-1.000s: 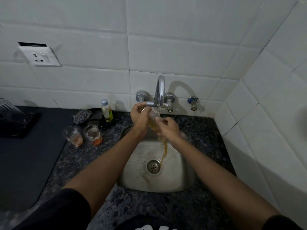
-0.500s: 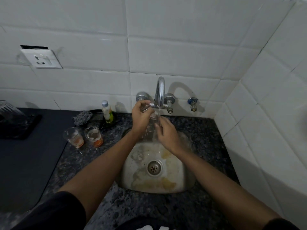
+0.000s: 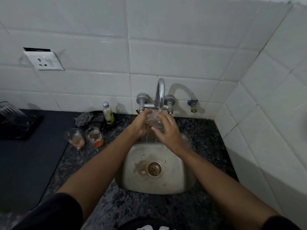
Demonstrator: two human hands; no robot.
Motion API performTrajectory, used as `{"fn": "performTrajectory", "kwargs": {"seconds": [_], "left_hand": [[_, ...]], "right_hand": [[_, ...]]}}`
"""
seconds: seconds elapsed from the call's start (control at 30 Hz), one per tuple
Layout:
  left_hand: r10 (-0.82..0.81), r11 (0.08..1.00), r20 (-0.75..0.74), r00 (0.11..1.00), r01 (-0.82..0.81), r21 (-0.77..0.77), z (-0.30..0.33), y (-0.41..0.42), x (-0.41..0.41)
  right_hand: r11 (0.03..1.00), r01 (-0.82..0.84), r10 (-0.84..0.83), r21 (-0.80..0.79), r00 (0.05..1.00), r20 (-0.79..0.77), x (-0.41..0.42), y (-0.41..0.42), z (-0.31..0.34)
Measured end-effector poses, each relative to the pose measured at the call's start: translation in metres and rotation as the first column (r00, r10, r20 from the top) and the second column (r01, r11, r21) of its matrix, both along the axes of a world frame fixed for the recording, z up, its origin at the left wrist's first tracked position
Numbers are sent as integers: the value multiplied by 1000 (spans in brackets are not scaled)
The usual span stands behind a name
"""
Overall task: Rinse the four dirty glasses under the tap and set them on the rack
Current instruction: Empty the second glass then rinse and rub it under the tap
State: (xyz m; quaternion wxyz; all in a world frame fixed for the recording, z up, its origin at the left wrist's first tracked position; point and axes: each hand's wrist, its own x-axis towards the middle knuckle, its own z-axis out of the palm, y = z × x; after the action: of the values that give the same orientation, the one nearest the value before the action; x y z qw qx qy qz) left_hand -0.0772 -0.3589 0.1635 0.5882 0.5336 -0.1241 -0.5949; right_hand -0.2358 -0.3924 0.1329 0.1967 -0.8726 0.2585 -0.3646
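Here, at the far left edge of the frame, we see a clear ribbed glass [image 3: 6, 109] standing upside down on a dark rack [image 3: 20, 128]. Above it, in the upper left, a white wall socket [image 3: 44, 61] sits on the tiles. Moving right along the speckled counter [image 3: 93, 165], two dirty glasses [image 3: 75, 138] [image 3: 95, 137] stand side by side, each with orange residue at the bottom. Just behind them lie a grey scrubber [image 3: 83, 119] and a small bottle [image 3: 108, 113] with yellowish liquid.

At the centre, our left hand [image 3: 141, 125] curls its fingers around a clear glass [image 3: 153, 121], which sits under the spout of the chrome tap [image 3: 160, 95]; a thin stream of water falls onto it. Our right hand [image 3: 167, 130] is on the glass's other side, fingers spread and pressed against it, thumb toward its lower edge. Both hands are above the back edge of the steel sink [image 3: 176, 178], whose basin shows brownish traces near the drain [image 3: 154, 168]. To the right of the tap, a small valve [image 3: 192, 104] juts from the tiled wall.
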Motion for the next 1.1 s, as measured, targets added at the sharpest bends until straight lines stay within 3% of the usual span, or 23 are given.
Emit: {"fn": "performTrajectory", "kwargs": {"seconds": [0.07,0.13,0.23,0.27,0.37,0.5,0.53,0.63,0.7,0.83,0.87,1.0,1.03,1.1], "left_hand": [[-61,994,16,998,60,91,4,0,-1],[-24,998,54,998,20,68,3,-2,2],[17,999,35,999,-15,-43,1,-4,1],[16,998,30,999,-14,-60,3,-3,-1],[4,999,-2,1000,-4,-41,6,-6,2],[-84,996,32,996,83,39,11,-12,8],[-70,997,50,996,67,42,11,-12,7],[-1,1000,31,1000,2,-28,1,-15,7],[-29,997,-13,999,28,-75,1,-11,5],[-59,998,16,998,59,7,10,-6,9],[-56,998,41,998,56,14,10,-7,9],[-1,998,10,1000,2,-56,2,-9,12],[2,998,-8,1000,-2,-65,1,-9,12],[-26,999,7,1000,26,-46,2,-9,12]], "right_hand": [[994,-33,30,-100,999,-31,-3,-3,1],[996,-46,44,-72,999,-18,-4,-6,1],[966,37,-63,254,993,97,1,-5,8],[953,56,-94,298,989,114,2,-5,9],[983,35,-54,179,993,103,-2,-6,13],[988,-91,83,-123,994,-75,-6,-8,7],[989,-101,93,-110,993,-71,-4,-8,4],[986,29,-37,163,998,44,6,-1,8],[971,73,-92,226,993,72,9,-1,12],[993,-79,74,-82,995,-66,3,-5,12],[992,-98,93,-75,993,-66,2,-5,11],[939,41,-86,343,990,115,12,2,17],[925,71,-121,372,986,114,12,0,17],[960,50,-76,276,993,86,9,-4,17]]}}
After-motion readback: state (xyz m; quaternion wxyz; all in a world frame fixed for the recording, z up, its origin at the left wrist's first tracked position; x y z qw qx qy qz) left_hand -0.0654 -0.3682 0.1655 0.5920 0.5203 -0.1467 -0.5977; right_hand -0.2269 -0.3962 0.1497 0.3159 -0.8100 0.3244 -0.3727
